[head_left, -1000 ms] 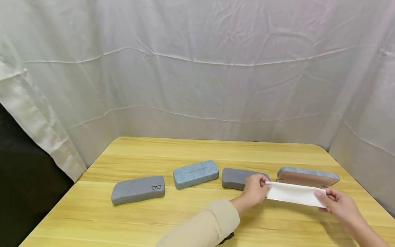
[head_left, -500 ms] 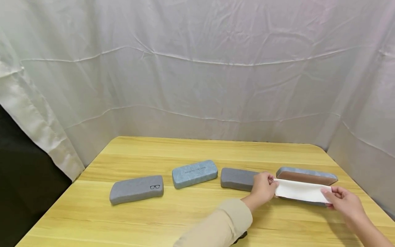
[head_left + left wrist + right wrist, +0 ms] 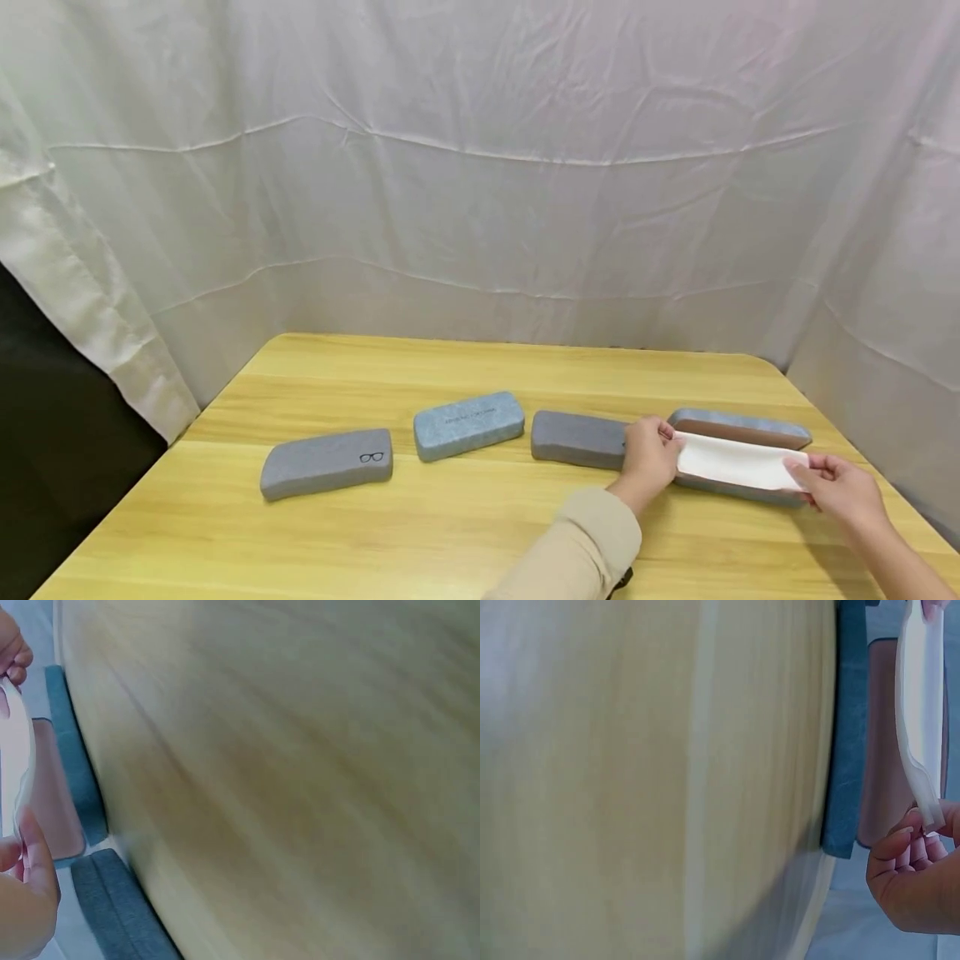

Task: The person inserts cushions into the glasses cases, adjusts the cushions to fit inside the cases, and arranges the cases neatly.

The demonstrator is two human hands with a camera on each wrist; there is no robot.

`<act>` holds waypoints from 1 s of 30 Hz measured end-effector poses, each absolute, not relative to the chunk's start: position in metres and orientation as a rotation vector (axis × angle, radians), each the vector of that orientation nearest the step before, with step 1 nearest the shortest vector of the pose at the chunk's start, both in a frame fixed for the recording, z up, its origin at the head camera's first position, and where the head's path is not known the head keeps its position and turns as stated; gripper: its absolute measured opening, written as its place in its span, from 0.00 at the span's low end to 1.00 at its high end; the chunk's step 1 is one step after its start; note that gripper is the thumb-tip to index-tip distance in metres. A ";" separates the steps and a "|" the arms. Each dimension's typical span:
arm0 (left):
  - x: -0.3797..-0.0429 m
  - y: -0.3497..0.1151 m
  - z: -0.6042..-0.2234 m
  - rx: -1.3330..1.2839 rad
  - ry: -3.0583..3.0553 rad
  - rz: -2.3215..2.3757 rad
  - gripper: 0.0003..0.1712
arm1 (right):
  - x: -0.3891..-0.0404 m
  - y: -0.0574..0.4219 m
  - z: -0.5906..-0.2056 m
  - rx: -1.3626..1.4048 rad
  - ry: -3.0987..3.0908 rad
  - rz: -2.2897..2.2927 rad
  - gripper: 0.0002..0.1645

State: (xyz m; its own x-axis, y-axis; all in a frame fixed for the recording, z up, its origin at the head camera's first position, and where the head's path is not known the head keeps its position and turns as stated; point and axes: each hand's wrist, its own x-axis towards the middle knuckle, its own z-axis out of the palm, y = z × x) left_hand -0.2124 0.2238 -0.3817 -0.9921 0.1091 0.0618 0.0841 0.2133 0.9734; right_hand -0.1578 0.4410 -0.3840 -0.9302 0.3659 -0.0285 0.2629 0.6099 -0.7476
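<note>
A folded strip of white cloth (image 3: 738, 461) is stretched between my two hands. My left hand (image 3: 651, 454) pinches its left end, and my right hand (image 3: 847, 492) pinches the other end between thumb and fingers. Right beneath and behind the cloth lies a blue glasses case (image 3: 750, 493), its lid raised and its brownish-pink lining showing. From the right wrist view, the cloth (image 3: 922, 705) sags slightly over the lined inside, the fingers apart from the case's lower edge. Part of the case's inside is hidden by the cloth.
A closed grey glasses case (image 3: 577, 437) lies close behind my left hand, partly covered by it. Further left are a closed blue case (image 3: 468, 425) with lettering and a grey case (image 3: 326, 464) with a spectacles mark. White curtains (image 3: 480, 208) surround the wooden table (image 3: 375, 542).
Both hands have carried the white cloth to the right and slightly back, over the open blue case. The front of that case now shows below the cloth.
</note>
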 end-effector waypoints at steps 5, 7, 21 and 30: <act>-0.214 0.226 -0.392 0.159 2.446 1.960 0.12 | -0.160 0.443 -0.391 -0.553 -2.782 1.188 0.25; -0.215 0.226 -0.394 0.165 2.468 1.950 0.12 | -0.161 0.443 -0.392 -0.545 -2.799 1.178 0.24; -0.220 0.229 -0.392 0.103 2.715 1.683 0.16 | -0.174 0.442 -0.390 -0.496 -2.859 1.092 0.19; -0.223 0.228 -0.391 0.193 2.806 1.515 0.14 | -0.179 0.444 -0.394 -0.545 -2.857 1.072 0.20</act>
